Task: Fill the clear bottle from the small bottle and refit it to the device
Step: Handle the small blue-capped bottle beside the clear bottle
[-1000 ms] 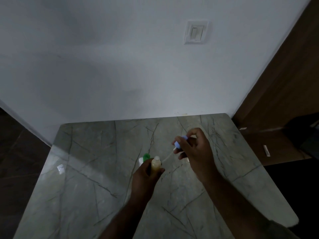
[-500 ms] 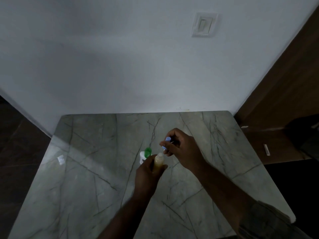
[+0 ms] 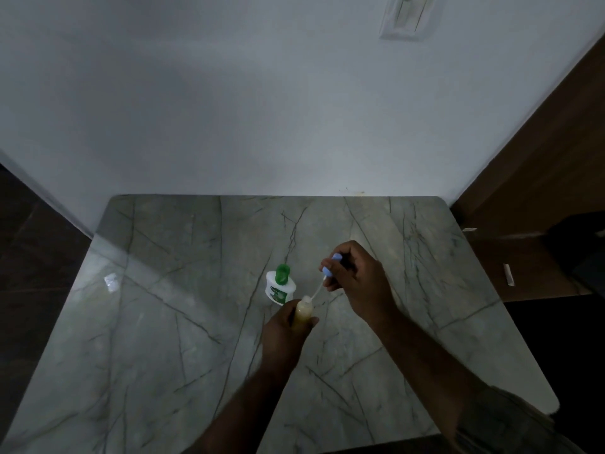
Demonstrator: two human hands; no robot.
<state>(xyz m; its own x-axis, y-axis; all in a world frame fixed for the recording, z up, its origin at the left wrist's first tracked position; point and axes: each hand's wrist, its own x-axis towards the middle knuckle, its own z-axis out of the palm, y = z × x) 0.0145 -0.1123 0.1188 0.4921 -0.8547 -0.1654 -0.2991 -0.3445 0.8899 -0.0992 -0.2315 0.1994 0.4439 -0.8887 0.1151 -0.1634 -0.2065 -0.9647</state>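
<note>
My left hand [image 3: 284, 329] grips a clear bottle [image 3: 302, 313] of yellowish liquid, upright just above the marble table [image 3: 170, 339]. My right hand [image 3: 358, 283] pinches a pale blue cap [image 3: 330, 265] with a thin white wick [image 3: 316, 292] hanging from it; the wick's lower end meets the bottle's mouth. A white device with a green top [image 3: 280, 283] stands on the table just behind the left hand. I cannot pick out a separate small bottle.
A small clear wrapper [image 3: 111, 282] lies near the table's left edge. A white wall with a switch plate [image 3: 406, 17] rises behind the table. Brown wooden furniture [image 3: 530, 204] stands at the right, dark floor at the left.
The right hand moved left toward the bottle, then lifted slightly; the wick's tip now reaches the bottle's mouth. The left hand kept hold of the bottle in about the same spot.
</note>
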